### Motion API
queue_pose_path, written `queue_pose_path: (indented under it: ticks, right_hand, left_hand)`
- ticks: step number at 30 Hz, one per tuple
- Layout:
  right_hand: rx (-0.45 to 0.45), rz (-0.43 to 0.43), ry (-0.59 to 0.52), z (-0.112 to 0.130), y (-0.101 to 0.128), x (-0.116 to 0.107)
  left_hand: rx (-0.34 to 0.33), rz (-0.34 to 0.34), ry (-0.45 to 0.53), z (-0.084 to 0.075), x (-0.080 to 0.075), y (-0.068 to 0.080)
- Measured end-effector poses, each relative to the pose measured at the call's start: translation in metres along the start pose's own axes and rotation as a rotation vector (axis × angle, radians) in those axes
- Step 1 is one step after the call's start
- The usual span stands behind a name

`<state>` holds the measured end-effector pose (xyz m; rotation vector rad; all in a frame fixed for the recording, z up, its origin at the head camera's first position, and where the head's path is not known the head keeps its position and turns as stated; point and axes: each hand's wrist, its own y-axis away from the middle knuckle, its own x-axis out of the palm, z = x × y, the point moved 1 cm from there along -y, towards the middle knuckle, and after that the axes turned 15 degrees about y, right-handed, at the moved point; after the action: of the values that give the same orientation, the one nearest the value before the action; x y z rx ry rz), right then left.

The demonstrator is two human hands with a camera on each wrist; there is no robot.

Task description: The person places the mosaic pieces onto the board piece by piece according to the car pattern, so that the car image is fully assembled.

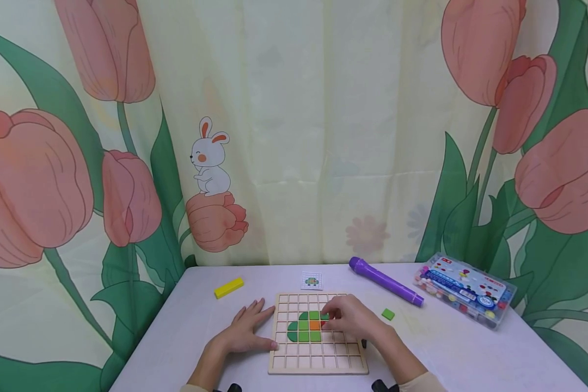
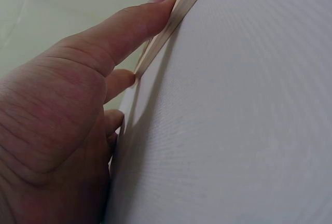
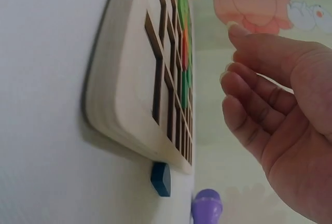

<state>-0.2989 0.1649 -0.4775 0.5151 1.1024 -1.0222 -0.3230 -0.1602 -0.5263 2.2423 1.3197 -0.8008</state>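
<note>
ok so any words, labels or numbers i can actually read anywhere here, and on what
None can be read.
Clear plastic box: its printed label has lettering, too small and blurred to read.
Small card beyond the wooden grid board: only a tiny grid picture, no legible text.
Purple pen, yellow block, curtain: no writing visible.

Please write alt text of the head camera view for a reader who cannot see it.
Two hands work at a wooden grid board on a white table: the left hand lies flat against the board's left edge, and the right hand pinches a red piece beside the green tiles set in the grid. A purple pen, a yellow block and a clear bead box lie nearby.
</note>
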Motion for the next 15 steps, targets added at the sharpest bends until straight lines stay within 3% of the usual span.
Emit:
queue_pose_path:
  ticks: [15]
  right_hand:
    - [0.016, -0.093, 0.048, -0.023, 0.011, -0.021]
  left_hand:
    - [-0.005, 0.0, 0.007, -0.001, -0.001, 0.001]
